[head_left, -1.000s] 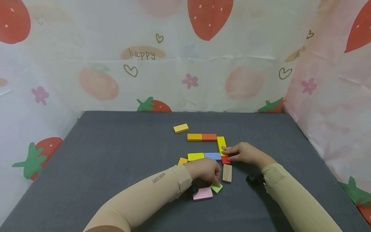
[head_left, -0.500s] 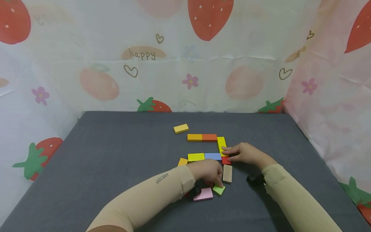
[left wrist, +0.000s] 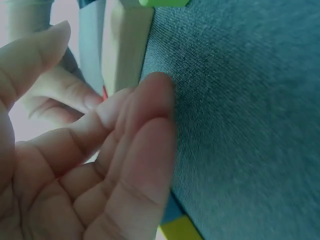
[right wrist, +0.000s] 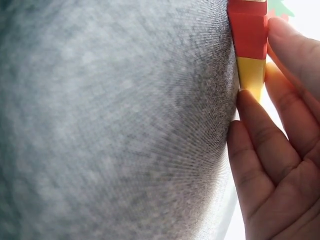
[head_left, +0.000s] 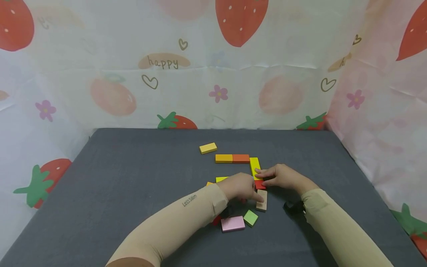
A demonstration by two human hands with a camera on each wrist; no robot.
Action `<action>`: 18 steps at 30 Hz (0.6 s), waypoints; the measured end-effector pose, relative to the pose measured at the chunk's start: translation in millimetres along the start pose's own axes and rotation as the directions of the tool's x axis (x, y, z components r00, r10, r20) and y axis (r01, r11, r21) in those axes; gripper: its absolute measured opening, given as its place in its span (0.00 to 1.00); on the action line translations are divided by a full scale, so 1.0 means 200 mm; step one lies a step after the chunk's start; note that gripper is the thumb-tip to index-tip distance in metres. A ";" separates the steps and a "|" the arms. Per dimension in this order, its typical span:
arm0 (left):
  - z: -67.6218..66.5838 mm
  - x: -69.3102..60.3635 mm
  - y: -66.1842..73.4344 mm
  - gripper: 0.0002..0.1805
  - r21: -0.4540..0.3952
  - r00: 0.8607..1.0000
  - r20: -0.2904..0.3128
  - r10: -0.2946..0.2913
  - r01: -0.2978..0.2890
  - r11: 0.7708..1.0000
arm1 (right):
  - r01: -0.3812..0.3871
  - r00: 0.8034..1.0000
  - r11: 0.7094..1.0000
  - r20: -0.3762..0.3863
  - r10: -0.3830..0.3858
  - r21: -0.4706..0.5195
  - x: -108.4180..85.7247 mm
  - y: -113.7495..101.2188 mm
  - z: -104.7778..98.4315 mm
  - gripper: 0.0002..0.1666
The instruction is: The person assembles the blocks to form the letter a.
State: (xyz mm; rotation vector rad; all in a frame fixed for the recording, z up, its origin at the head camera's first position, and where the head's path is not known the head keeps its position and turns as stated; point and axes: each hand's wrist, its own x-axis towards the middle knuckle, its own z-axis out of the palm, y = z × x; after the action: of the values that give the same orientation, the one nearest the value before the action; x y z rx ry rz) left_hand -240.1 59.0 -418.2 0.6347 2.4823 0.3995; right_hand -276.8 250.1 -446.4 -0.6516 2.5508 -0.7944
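My left hand [head_left: 239, 186] reaches over the plain wooden block [head_left: 262, 205], an extended finger over its face in the head view; whether it touches I cannot tell. In the left wrist view the thumb stands apart from the fingers, nothing pinched between them. My right hand [head_left: 283, 176] rests on the row's right side, thumb at the red block [head_left: 260, 184] and fingers against the upright yellow block [head_left: 254, 165]. The green block [head_left: 250, 218] lies tilted below the wooden one, near the pink block [head_left: 232, 224]. The left hand hides the blue block in the head view.
An orange-yellow block [head_left: 224, 158] and an orange block [head_left: 241, 158] form the top row. A loose yellow block [head_left: 208, 148] lies farther back. Beneath the left forearm a red block [head_left: 217, 220] is partly covered. All lie on a dark grey tabletop [head_left: 150, 163].
My left hand first slid the green block slightly right, then let go and moved up to the wooden block. My right hand has stayed in place.
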 end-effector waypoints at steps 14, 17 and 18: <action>0.03 0.06 0.08 0.27 0.086 0.989 0.015 -0.148 0.146 0.985 | 0.023 1.000 0.999 0.001 -0.023 0.036 -0.02 0.00 -0.01 0.22; 0.02 0.06 0.08 0.30 0.105 0.988 0.024 -0.150 0.146 0.984 | 0.032 0.999 0.999 0.006 -0.032 0.036 -0.01 0.00 0.00 0.22; 0.02 0.07 0.08 0.30 0.109 0.988 0.028 -0.150 0.147 0.983 | 0.036 0.999 0.999 0.007 -0.036 0.037 -0.01 0.01 0.00 0.22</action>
State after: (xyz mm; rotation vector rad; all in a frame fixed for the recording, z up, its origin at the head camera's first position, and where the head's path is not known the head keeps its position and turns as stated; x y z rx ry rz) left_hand -242.4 79.2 -421.2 0.4893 2.5095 0.1983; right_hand -275.5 252.6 -445.8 -0.6891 2.5183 -0.8467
